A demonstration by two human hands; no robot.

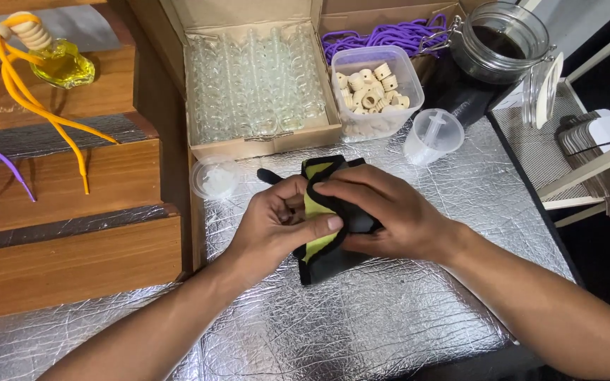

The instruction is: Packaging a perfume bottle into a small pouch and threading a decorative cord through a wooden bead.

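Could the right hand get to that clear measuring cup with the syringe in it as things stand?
Probably yes: the right hand is on the black-and-yellow cloth, and the foil between it and the measuring cup looks bare.

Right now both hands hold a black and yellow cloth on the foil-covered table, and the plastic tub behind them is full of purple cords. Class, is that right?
Not quite. The head view shows the plastic tub holding pale wooden rings; the purple cords lie in the box behind it. Both the left hand and right hand hold the black and yellow cloth on the foil-covered table.

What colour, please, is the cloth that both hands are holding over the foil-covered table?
The cloth is black with a yellow-green inner side, shown in the head view.
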